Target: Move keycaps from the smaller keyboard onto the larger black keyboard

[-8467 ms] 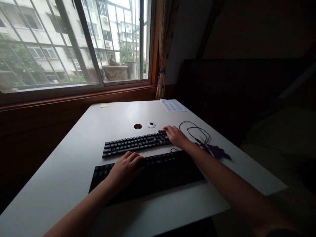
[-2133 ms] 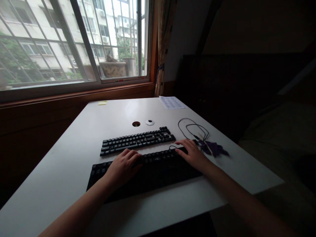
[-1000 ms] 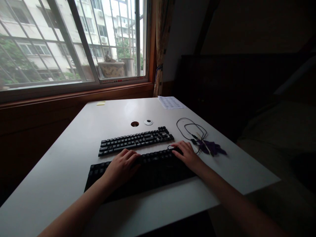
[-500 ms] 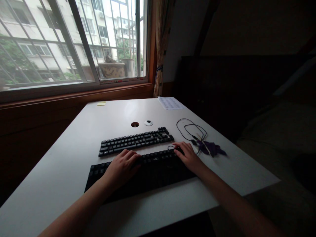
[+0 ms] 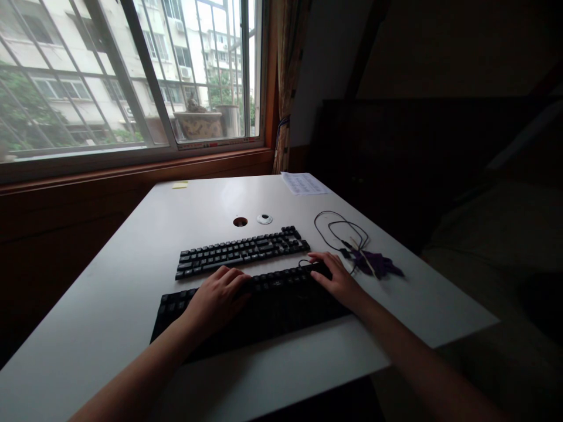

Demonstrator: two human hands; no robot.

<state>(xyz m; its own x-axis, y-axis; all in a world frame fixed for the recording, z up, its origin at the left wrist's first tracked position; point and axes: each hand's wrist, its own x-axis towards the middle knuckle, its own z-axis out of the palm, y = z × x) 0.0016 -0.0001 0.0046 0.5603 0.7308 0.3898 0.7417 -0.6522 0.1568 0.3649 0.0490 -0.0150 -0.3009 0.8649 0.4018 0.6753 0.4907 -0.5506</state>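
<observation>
A black keyboard [image 5: 281, 313] lies on the near part of the white desk. Raised keys show along its far side, and its nearer part looks dark and flat. My left hand [image 5: 222, 293] bends over the keys near its middle, thumb close to the index finger; the fingertips and anything between them are hidden. At the keyboard's far right, my right hand [image 5: 336, 281] has its fingers over the edge and its thumb on the near side, gripping it. Just beyond, black keycaps [image 5: 237, 253] stand in close rows, with gaps toward the right.
Right of my right hand lie a looped black cable [image 5: 334, 223], a purple cloth [image 5: 380, 265] and a thin stick [image 5: 367, 261] across it. Farther back are a round desk hole [image 5: 240, 222], a white ring-shaped cover [image 5: 264, 218], printed paper [image 5: 304, 183] and a yellow note [image 5: 180, 184].
My right thumb and fingers have shifted slightly at the keyboard's right end. My left hand and the keyboard look unmoved.
</observation>
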